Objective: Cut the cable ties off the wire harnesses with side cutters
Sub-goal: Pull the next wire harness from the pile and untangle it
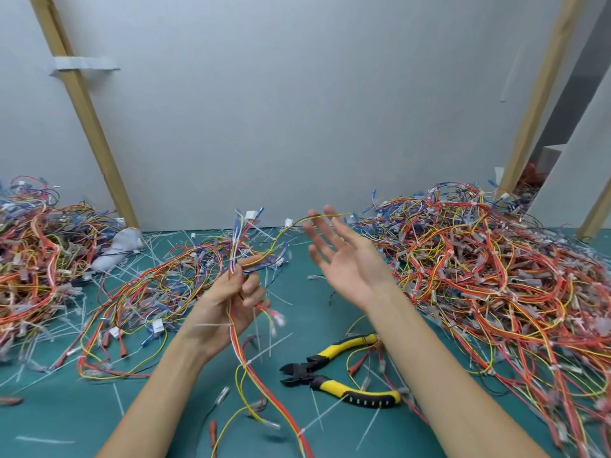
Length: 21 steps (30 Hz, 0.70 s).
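Left hand (224,305) curls round the limp, light harness (235,241); right hand (347,262) spread, empty; probably best gripped just beside a cable tie (246,362)

Side cutters (340,375) on mat (165,408) between forearms, wire piles (479,276) left and right, wall (297,110) behind

Side cutters (314,371): matt black metal jaws, yellow-and-black plastic grips, slight sheen. Wire harness (235,328): smooth plastic insulation, red, yellow, white. Cable ties (271,347): translucent whitish plastic. Bench mat (99,408): smooth matt green. Batten (90,117): bare pale wood. Wall panel (297,110): matt grey-white.
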Tool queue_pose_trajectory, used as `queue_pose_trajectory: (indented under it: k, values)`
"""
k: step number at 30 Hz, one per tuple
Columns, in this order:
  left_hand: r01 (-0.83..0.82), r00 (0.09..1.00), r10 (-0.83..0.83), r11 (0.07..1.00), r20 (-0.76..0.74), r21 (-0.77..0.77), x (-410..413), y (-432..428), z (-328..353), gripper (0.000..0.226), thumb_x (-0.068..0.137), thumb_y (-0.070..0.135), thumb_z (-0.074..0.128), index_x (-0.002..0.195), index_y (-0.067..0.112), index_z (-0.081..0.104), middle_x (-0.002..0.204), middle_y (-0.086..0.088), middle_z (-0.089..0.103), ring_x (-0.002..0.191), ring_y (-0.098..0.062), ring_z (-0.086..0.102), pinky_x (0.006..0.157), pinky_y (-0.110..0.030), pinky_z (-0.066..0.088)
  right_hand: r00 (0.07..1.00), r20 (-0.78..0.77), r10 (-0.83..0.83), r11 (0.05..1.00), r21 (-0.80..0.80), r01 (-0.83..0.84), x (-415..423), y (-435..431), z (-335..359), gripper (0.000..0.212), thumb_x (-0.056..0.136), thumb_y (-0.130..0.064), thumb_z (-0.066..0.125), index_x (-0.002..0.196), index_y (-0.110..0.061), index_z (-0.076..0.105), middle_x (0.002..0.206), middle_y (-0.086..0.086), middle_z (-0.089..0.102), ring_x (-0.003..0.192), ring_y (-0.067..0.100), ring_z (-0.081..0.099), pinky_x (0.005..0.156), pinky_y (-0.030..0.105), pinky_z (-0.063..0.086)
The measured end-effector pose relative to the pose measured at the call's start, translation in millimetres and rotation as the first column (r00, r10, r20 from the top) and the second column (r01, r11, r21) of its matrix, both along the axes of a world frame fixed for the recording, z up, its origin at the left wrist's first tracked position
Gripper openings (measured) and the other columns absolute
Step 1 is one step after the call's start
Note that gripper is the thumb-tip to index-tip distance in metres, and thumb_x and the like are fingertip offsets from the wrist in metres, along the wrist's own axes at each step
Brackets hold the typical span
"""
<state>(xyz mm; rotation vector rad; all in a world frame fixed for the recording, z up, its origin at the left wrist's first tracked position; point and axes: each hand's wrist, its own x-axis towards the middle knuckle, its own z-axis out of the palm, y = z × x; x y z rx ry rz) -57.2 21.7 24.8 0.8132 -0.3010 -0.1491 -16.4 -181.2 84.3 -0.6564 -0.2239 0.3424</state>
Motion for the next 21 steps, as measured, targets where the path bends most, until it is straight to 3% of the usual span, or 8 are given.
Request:
queue_pose_trajectory:
  k: [5, 9, 13, 15, 17, 19, 20, 21]
  values:
    - [-0.314, 0.948, 0.319, 0.935, -0.007, 0.167, 5.8, -3.8, 1.3, 0.024, 0.088, 0.02, 0.052, 0.107, 0.014, 0.065, 0.086, 0.001, 0.064, 0.069, -0.013, 0.062, 0.063, -0.023, 0.052, 0.992, 0.078, -0.1, 0.983, -0.147, 0.111, 1.4, -7.5, 5.1, 0.012, 0.085, -0.023, 0.063, 0.096, -0.028, 0.06, 0.099, -0.007, 0.072, 0.079, 0.009, 0.067, 0.062, 0.021, 0.047]
    - [-0.546, 0.832, 0.551, 0.796, 0.059, 0.261, 5.8, -2.4, 5.7, 0.011, 0.083, 0.027, 0.06, 0.093, 0.022, 0.061, 0.086, 0.008, 0.063, 0.082, -0.013, 0.059, 0.07, -0.023, 0.046, 0.985, 0.081, -0.154, 0.959, -0.229, 0.169, 4.4, -8.2, -0.8, 0.01, 0.095, -0.016, 0.056, 0.093, -0.024, 0.062, 0.084, -0.007, 0.071, 0.064, 0.007, 0.057, 0.051, 0.018, 0.044]
    - [-0.719, 0.672, 0.706, 0.55, 0.223, 0.425, 4.7, -0.5, 9.0, 0.007, 0.087, 0.018, 0.066, 0.094, 0.02, 0.065, 0.12, -0.008, 0.051, 0.099, -0.014, 0.057, 0.089, -0.028, 0.046, 0.979, 0.068, -0.193, 0.958, -0.203, 0.203, 7.9, -13.3, -1.3, 0.013, 0.097, -0.009, 0.053, 0.094, -0.018, 0.061, 0.076, -0.003, 0.064, 0.059, 0.008, 0.052, 0.048, 0.017, 0.042]
    - [-0.794, 0.574, 0.755, 0.418, 0.317, 0.442, 1.7, -2.8, 13.0, 0.01, 0.084, 0.02, 0.071, 0.089, 0.028, 0.068, 0.13, 0.0, 0.04, 0.115, -0.016, 0.052, 0.091, -0.022, 0.046, 0.974, 0.077, -0.212, 0.953, -0.206, 0.223, 9.3, -16.7, 0.2, 0.012, 0.097, -0.009, 0.052, 0.095, -0.017, 0.061, 0.074, -0.003, 0.062, 0.06, 0.009, 0.052, 0.049, 0.017, 0.042]
    - [-0.846, 0.484, 0.76, 0.281, 0.433, 0.453, -1.4, -4.3, 16.6, 0.012, 0.08, 0.029, 0.074, 0.089, 0.035, 0.069, 0.127, 0.006, 0.04, 0.12, -0.009, 0.046, 0.092, -0.021, 0.043, 0.972, 0.09, -0.218, 0.951, -0.203, 0.233, 10.1, -20.9, 2.8, 0.012, 0.097, -0.01, 0.052, 0.095, -0.016, 0.061, 0.072, -0.002, 0.06, 0.06, 0.009, 0.052, 0.05, 0.017, 0.043]
    - [-0.872, 0.428, 0.722, 0.171, 0.544, 0.458, -2.9, -3.9, 17.5, 0.018, 0.077, 0.037, 0.073, 0.095, 0.035, 0.069, 0.116, 0.01, 0.049, 0.111, -0.003, 0.049, 0.092, -0.024, 0.041, 0.969, 0.106, -0.223, 0.947, -0.211, 0.241, 10.3, -23.9, 5.2, 0.011, 0.097, -0.011, 0.052, 0.094, -0.015, 0.062, 0.068, -0.002, 0.057, 0.058, 0.009, 0.05, 0.05, 0.017, 0.042]
    - [-0.869, 0.445, 0.696, 0.182, 0.564, 0.46, -3.3, -4.3, 17.8, 0.02, 0.078, 0.036, 0.073, 0.098, 0.033, 0.07, 0.11, 0.012, 0.056, 0.104, -0.003, 0.053, 0.087, -0.024, 0.043, 0.967, 0.115, -0.229, 0.942, -0.223, 0.25, 10.4, -24.4, 5.9, 0.012, 0.097, -0.011, 0.051, 0.093, -0.014, 0.062, 0.065, -0.002, 0.054, 0.057, 0.009, 0.049, 0.051, 0.018, 0.042]
    - [-0.845, 0.504, 0.672, 0.256, 0.542, 0.469, -3.9, -6.1, 18.8, 0.019, 0.081, 0.032, 0.072, 0.1, 0.029, 0.07, 0.103, 0.013, 0.063, 0.096, -0.003, 0.057, 0.083, -0.022, 0.045, 0.964, 0.125, -0.235, 0.936, -0.24, 0.259, 10.8, -23.9, 6.0, 0.013, 0.098, -0.01, 0.051, 0.093, -0.014, 0.061, 0.063, -0.002, 0.051, 0.056, 0.009, 0.046, 0.05, 0.018, 0.041]
